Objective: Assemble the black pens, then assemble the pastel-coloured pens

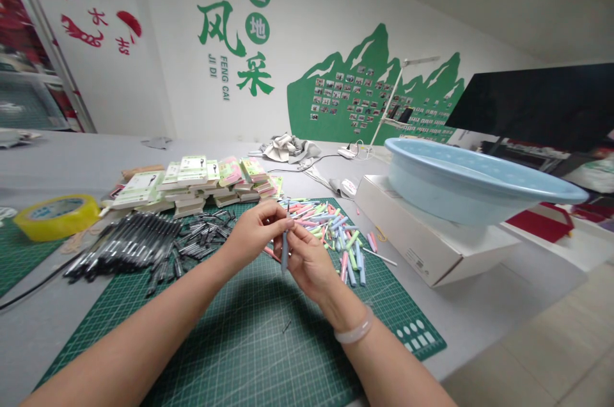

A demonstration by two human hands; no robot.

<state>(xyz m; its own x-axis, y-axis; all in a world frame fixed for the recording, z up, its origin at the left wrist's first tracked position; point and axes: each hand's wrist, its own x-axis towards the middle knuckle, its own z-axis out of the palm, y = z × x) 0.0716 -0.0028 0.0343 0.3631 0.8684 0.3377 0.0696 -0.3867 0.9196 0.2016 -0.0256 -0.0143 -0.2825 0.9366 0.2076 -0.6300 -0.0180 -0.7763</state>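
Over the green cutting mat (225, 317), my two hands meet on a slim grey-blue pen part (284, 256) held roughly upright. My left hand (256, 228) is closed, its thumb and forefinger pinching at the upper end, where a thin dark tip sticks up. Lower down, the fingers of my right hand (309, 260) are wrapped round the barrel. Just behind them lies a heap of pastel pen pieces (352, 247) in pink, blue and green. Black pens (137, 244) are piled on the left. A small thin dark piece (286, 326) rests on the mat below my hands.
Small printed boxes (192, 176) are stacked behind the pens, with a roll of yellow tape (57, 216) at the left. On the right, a light blue basin (432, 186) sits on a white carton (432, 256). Grey cloths (290, 150) and a cable lie at the back.
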